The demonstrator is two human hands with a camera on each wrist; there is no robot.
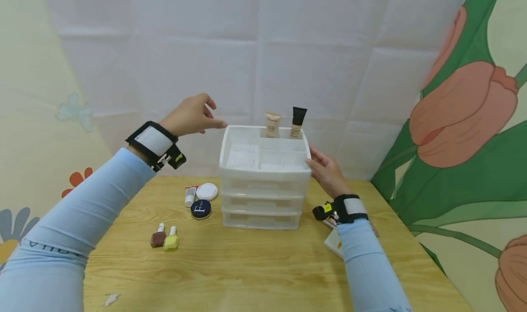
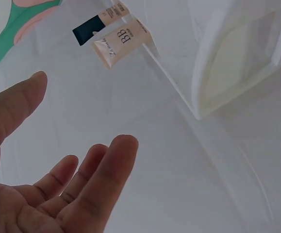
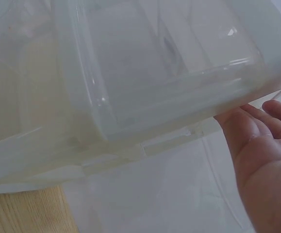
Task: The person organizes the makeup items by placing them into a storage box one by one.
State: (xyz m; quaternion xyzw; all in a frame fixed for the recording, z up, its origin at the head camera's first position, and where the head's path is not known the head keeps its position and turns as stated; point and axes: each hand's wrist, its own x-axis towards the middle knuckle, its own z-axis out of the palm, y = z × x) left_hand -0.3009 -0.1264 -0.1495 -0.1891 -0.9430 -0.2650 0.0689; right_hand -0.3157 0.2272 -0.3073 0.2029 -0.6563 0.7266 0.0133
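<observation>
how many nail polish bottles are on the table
2. A small brown nail polish bottle and a small yellow nail polish bottle stand touching, left of the white plastic drawer organizer. Drawers may hide more.

Both arms wear long, close-fitting pale blue sleeves that run down to the wrists, the cloth smooth with soft folds near the elbow; the left sleeve carries a short line of small dark lettering on its upper part. Just behind the left hand, a black strap with a broad white panel wraps the wrist, and a small black unit with a yellow-green mark hangs from its underside. The right hand has the same kind of band behind it, black with a white panel, with a small black camera block bearing a yellow spot on its inner side.
</observation>
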